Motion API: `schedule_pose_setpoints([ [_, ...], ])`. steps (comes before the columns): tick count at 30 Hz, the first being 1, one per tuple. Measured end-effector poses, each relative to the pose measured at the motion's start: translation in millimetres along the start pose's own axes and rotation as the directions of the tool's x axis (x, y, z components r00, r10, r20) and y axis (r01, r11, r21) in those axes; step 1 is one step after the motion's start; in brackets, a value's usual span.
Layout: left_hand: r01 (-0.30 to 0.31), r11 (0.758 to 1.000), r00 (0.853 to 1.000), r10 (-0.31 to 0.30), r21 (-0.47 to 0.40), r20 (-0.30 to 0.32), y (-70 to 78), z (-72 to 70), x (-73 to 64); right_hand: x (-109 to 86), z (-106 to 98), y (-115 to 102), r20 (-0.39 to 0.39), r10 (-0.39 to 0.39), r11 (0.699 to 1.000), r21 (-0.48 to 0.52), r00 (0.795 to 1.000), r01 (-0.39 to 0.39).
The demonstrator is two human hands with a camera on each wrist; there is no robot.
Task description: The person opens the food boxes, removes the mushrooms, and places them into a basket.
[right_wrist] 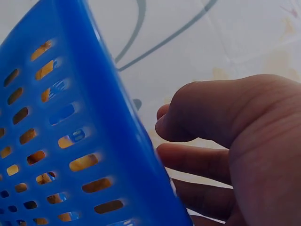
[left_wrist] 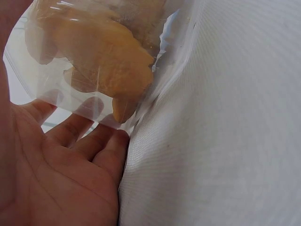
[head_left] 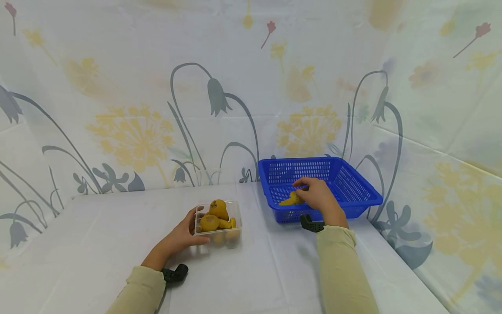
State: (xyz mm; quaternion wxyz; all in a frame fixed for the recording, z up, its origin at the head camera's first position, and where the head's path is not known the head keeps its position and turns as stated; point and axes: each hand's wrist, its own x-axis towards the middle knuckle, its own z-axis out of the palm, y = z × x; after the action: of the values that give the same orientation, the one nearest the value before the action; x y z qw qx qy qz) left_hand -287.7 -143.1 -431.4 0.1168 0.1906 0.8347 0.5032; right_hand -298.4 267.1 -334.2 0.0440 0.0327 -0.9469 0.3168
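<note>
My left hand (head_left: 182, 233) holds a small clear plastic box (head_left: 239, 216) at its left side, thumb along the near side and fingers behind. Several yellow knobbed fruits (head_left: 210, 223) fill the box, one resting on top. In the left wrist view, the fingers (left_wrist: 70, 129) lie against the clear wall, with fruit showing through it. My right hand (head_left: 315, 192) reaches over the near rim of a blue slotted basket (head_left: 358, 202), thumb and fingers bent. Just below its fingertips lies yellow fruit (head_left: 290, 200) in the basket. The right wrist view shows a gap between thumb and lower fingers.
A white cloth (head_left: 251, 279) covers the table. Flower-printed sheeting (head_left: 235, 87) hangs behind and along the right side, close to the basket. Black bands with camera mounts (head_left: 175, 274) sit at both wrists.
</note>
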Motion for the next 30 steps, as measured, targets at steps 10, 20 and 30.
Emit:
schedule_pose_setpoints([
  [10, -0.013, 1.0, 1.0, 0.013, 0.018, -0.004, 0.1, -0.3, -0.1, -0.4, 0, -1, -0.003, -0.016, 1.0, -0.022, 1.0, 0.016],
  [20, 0.008, 1.0, 1.0, -0.008, 0.021, -0.006, 2.2, 0.0, -1.1, -1.0, 3, -13, -0.038, -0.122, 0.991, -0.059, 0.992, 0.119],
  [30, 0.0, 1.0, 1.0, 0.0, 0.012, -0.001, 2.0, 0.0, -0.8, -1.0, 9, -26, -0.01, -0.153, 0.987, -0.051, 0.988, 0.152],
])
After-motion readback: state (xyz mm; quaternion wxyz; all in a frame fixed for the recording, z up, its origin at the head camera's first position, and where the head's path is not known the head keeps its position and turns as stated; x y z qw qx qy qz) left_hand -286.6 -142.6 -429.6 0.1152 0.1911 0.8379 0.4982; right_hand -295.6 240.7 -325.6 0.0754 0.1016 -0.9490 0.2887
